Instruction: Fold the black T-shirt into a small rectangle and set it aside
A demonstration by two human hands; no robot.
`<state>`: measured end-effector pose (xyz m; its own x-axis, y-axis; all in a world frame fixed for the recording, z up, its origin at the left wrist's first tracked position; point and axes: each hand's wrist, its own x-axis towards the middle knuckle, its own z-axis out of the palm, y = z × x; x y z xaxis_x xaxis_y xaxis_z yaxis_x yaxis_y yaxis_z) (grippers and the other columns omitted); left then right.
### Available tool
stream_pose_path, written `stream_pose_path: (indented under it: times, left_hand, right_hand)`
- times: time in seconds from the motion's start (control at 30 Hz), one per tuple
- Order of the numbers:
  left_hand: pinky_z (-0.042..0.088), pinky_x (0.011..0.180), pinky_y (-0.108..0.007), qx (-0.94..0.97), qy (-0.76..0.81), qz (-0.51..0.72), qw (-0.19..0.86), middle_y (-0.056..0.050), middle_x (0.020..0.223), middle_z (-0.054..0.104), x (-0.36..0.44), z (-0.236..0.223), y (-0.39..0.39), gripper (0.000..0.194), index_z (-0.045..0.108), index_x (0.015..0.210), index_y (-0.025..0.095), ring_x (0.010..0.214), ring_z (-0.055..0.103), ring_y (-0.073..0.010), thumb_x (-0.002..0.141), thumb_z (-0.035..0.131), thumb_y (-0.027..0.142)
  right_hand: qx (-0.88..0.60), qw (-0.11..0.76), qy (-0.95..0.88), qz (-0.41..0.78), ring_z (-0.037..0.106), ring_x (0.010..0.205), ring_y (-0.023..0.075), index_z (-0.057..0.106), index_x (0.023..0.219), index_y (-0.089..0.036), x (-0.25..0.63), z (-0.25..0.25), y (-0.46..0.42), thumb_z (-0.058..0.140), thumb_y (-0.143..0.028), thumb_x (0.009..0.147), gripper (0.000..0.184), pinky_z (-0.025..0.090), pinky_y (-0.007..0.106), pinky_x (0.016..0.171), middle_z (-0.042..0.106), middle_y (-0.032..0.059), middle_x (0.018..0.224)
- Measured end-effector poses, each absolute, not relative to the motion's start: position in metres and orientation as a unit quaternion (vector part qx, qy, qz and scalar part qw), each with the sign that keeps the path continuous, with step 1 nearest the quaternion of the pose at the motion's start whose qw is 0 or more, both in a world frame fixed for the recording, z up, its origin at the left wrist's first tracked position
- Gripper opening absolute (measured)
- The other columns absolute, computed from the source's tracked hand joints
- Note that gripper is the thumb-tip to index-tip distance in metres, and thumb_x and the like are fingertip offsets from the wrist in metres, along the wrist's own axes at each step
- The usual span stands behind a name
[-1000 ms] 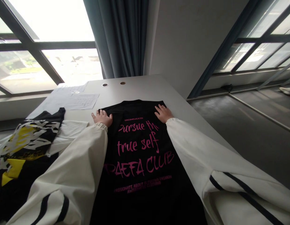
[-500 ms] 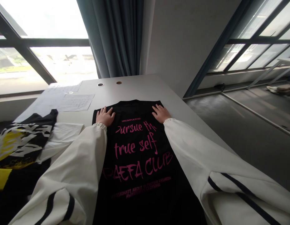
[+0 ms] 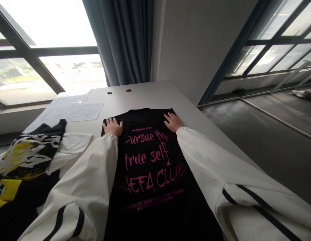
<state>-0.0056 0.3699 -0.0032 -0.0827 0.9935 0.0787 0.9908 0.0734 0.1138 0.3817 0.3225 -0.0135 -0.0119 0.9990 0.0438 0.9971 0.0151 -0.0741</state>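
Note:
A black T-shirt (image 3: 145,154) with pink lettering lies spread on the white table, its neckline toward the far end. My left hand (image 3: 112,127) rests flat on its upper left corner, fingers spread. On the upper right corner, my right hand (image 3: 173,122) also lies open, palm down on the cloth. Neither hand grips the fabric. The shirt's lower part runs out of view at the bottom, and my white sleeves cover parts of its sides.
Black, white and yellow printed garments (image 3: 32,150) lie at the left, with a white garment (image 3: 72,144) beneath. Papers (image 3: 86,111) are at the table's (image 3: 155,95) far left, near two round cable holes. A blue curtain (image 3: 125,43) and a wall stand behind; floor (image 3: 240,127) lies right.
The view has shifted slightly, so the table and garments appear a little further right and lower. Both hands stay flat on the T-shirt's upper corners.

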Motion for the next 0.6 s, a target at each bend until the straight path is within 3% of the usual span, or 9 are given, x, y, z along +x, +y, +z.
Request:
stream_pose_path:
  times: [0.13,0.33,0.6]
  left_hand:
    - [0.009,0.132,-0.059,0.731,0.679,0.054,0.036,-0.014,0.175,0.027,-0.0091,-0.0006,0.3707,0.076,0.035,0.166,0.011,0.164,0.019,-0.0313,0.106,0.020,0.056]
    - [0.011,0.133,-0.047,0.814,0.579,0.041,0.028,-0.005,0.175,0.030,-0.0082,0.0017,0.3671,0.066,0.038,0.165,0.020,0.163,0.023,-0.0229,0.108,0.022,0.049]
    - [0.012,0.133,-0.051,0.780,0.624,0.047,0.024,-0.008,0.179,0.017,-0.0083,-0.0006,0.3701,0.074,0.037,0.166,0.021,0.165,0.013,-0.0290,0.105,0.028,0.061]
  right_hand:
    - [-0.702,0.041,-0.711,0.012,0.028,0.160,0.0316,0.037,0.167,-0.022,0.3817,-0.0137,0.3228,0.033,-0.051,0.108,0.066,0.023,0.051,0.129,0.027,0.0090,0.176]
    - [-0.702,0.042,-0.711,0.013,0.028,0.160,0.0316,0.037,0.167,-0.022,0.3815,-0.0133,0.3225,0.032,-0.052,0.108,0.066,0.023,0.051,0.129,0.027,0.0094,0.176]
    - [-0.702,0.051,-0.710,0.017,0.027,0.160,0.0308,0.038,0.167,-0.022,0.3819,-0.0140,0.3231,0.032,-0.054,0.108,0.067,0.022,0.051,0.130,0.028,0.0094,0.176]
